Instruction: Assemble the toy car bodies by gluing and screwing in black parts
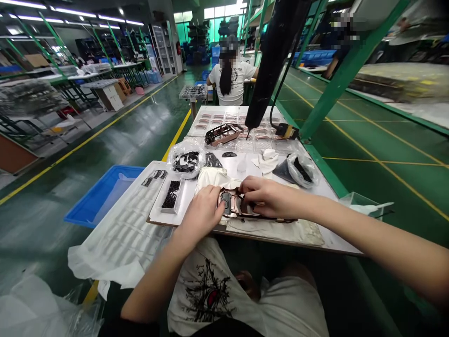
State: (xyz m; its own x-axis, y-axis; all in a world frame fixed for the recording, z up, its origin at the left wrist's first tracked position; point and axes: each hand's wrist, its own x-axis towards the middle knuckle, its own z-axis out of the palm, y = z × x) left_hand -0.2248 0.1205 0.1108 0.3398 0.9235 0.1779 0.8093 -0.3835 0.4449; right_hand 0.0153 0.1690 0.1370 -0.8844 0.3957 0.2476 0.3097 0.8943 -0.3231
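Observation:
A copper-brown model car body lies on a white cloth pad at the table's near edge, its inside facing up. My left hand grips its left end, with the thumb pressed on a dark grey part seated inside. Over the middle of the body, my right hand is closed, its fingertips bunched and reaching down into the shell. Whatever those fingertips hold is hidden. Farther back stands a second copper-brown car body.
A black powered screwdriver hangs above the table. A box of small black pieces and a bag of black parts lie left; another bag lies right. Trays of copper parts fill the back. A person sits beyond.

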